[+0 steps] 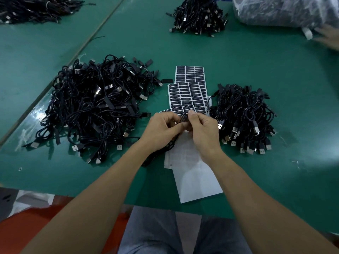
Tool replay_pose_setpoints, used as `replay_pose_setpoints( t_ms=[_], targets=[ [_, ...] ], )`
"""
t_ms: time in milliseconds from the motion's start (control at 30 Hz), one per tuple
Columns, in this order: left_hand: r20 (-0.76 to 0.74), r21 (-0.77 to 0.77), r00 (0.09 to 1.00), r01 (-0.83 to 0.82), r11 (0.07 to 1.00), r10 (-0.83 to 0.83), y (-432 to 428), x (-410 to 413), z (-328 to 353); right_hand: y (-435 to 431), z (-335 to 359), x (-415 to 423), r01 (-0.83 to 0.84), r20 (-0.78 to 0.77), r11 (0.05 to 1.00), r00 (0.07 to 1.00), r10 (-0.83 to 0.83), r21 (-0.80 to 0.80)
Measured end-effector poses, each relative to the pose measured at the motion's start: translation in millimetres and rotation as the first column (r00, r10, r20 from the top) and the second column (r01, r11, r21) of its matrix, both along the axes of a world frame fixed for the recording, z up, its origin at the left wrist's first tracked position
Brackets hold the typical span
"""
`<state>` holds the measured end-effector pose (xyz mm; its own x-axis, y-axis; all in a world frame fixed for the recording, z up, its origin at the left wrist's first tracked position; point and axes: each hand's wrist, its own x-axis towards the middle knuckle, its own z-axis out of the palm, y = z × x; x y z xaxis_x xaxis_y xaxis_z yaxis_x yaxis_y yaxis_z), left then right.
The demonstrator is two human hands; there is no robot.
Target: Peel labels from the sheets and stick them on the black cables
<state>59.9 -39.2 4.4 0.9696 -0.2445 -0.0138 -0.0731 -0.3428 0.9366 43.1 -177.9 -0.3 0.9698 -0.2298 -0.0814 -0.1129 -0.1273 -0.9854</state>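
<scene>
My left hand [161, 128] and my right hand [202, 129] meet over the near end of the label sheets, fingertips together. Between them they pinch a black cable [183, 119] with a dark label at its block; the rest of that cable trails down under my left wrist [157, 153]. Two sheets of black labels [185, 97] lie just beyond my fingers, one overlapping the other. Empty white backing sheets [194, 173] lie under my wrists. A big heap of black cables [95, 109] sits to the left, a smaller heap [244, 118] to the right.
Green table mat [275, 61] all round. Another cable pile [200, 17] at the far centre, one more [34, 8] at far left. A plastic bag of cables [286, 10] at far right, with another person's hand [328, 37] beside it. The table's near edge runs above my lap.
</scene>
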Motion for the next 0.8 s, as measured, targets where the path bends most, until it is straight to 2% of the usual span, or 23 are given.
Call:
replay_pose_setpoints(
  t_ms=[133, 267, 333, 433, 600, 800],
  targets=[
    [0.074, -0.009, 0.992, -0.098, 0.995, 0.099, 5, 5, 7, 0, 2, 1, -0.074, -0.048, 0.993, 0.996, 0.069, -0.097],
    [0.034, -0.102, 0.976, -0.210, 0.972, 0.214, 12, 15, 23, 2, 9, 1, -0.258, -0.036, 0.949, 0.966, 0.255, -0.179],
    [0.015, -0.128, 0.971, -0.235, 0.963, 0.239, 12, 17, 29, 6, 15, 2, -0.301, -0.071, 0.926, 0.954, 0.292, -0.230],
    [0.018, -0.110, 0.965, -0.258, 0.960, 0.262, 10, 17, 33, 12, 24, 4, -0.260, -0.069, 0.940, 0.966, 0.251, -0.219],
    [-0.017, -0.141, 0.957, -0.291, 0.946, 0.291, 6, 13, 32, 11, 32, -1, -0.317, -0.058, 0.908, 0.948, 0.314, -0.272],
    [-0.087, -0.211, 0.940, -0.341, 0.916, 0.330, 5, 9, 37, 4, 44, -5, -0.204, -0.002, 0.925, 0.977, 0.215, -0.322]
  ],
)
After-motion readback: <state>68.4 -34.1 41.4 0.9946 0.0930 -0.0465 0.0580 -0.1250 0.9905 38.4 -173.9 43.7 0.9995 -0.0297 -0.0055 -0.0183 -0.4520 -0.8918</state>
